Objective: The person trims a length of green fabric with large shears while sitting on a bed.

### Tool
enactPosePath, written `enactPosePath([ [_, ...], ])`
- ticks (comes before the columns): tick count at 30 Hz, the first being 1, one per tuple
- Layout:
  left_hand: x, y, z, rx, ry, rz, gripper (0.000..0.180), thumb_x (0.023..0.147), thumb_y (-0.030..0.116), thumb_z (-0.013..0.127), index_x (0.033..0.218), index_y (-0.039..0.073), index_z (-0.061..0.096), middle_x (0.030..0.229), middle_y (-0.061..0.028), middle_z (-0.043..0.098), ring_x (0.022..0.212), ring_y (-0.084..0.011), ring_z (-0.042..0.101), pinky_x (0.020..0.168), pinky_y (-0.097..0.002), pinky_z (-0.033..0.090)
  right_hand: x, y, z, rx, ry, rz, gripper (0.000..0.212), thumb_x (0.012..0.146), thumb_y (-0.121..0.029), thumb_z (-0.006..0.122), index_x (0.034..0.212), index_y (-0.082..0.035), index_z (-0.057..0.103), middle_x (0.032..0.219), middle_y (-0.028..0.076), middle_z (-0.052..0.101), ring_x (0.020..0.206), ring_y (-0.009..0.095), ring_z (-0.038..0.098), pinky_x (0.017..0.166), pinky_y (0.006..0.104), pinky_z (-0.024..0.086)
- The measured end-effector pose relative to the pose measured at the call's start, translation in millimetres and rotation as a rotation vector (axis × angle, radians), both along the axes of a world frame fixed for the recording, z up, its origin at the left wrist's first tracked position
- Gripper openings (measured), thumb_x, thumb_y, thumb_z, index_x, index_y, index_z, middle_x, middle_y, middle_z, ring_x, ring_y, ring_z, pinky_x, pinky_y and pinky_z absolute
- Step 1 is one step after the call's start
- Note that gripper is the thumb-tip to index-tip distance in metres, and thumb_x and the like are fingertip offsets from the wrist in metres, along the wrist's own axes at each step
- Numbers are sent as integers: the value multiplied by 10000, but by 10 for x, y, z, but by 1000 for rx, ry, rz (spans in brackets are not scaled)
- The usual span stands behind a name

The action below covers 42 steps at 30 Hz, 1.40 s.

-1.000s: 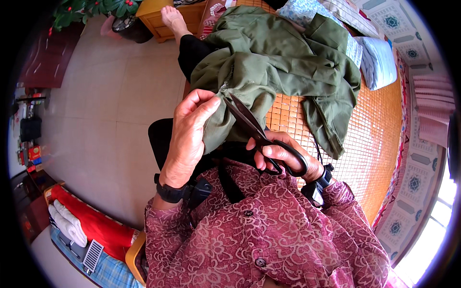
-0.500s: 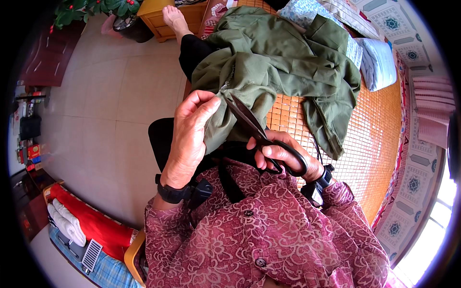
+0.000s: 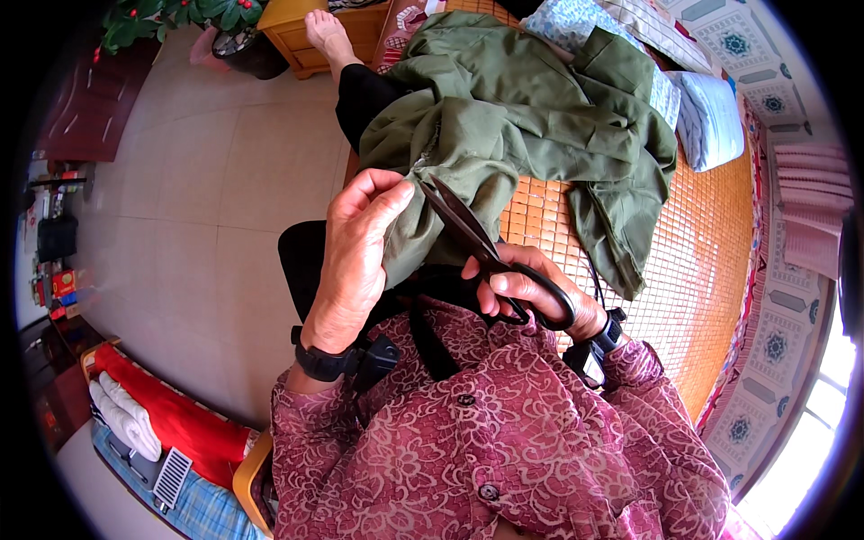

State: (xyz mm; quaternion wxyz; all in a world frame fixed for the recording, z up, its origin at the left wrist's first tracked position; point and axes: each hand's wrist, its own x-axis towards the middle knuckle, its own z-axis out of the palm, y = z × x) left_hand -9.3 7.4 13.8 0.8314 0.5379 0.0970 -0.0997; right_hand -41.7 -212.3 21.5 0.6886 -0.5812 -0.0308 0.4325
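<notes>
Olive green cloth (image 3: 513,72), which looks like a garment, lies over my leg and spreads across the mat to the right. My left hand (image 3: 360,238) pinches its edge between thumb and forefinger, beside a frayed seam. In my right hand (image 3: 526,283) is a pair of black scissors (image 3: 463,220), my fingers through the handle loops. The blades point up and left, slightly parted, with their tips close to the left fingertips and the cloth edge. Whether a thread lies between the blades is too small to tell.
A woven tile mat (image 3: 693,261) covers the bed beneath the cloth. A folded pale blue quilt (image 3: 706,121) rests at the far right. To the left stretches the tiled floor (image 3: 198,198); a potted plant (image 3: 247,49) and a wooden cabinet (image 3: 310,40) stand beyond.
</notes>
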Motion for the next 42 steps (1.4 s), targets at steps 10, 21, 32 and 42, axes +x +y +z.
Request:
enactPosePath([
  [10,-22,-16,8,39,10,-31,90,882,100,586,866,11,593,757,51,538,692,-14,456,641,-171,375,-6,45,17,6,-22,-38,397,893,-346,533,1098,-6,548,745,15,584,715,85,544,634,208,411],
  [21,-74,-3,-86,236,-39,-75,81,882,103,582,888,22,577,688,76,471,628,-6,388,554,-173,323,396,84,149,-106,-307,-493,463,818,-154,631,1227,-17,465,860,56,604,773,107,544,687,219,422],
  [32,-68,10,-54,479,-116,-143,71,886,83,572,891,13,577,696,71,485,628,-7,379,569,-173,320,557,146,-248,-603,-972,-284,472,669,-10,689,1116,-55,542,792,136,642,736,245,653,670,340,510],
  [42,-44,-23,-4,233,10,-228,113,885,120,596,884,7,606,706,80,496,622,15,388,538,-150,304,776,4,-173,-591,-742,-465,460,708,-40,648,1153,-38,530,828,113,655,712,156,618,689,283,496],
])
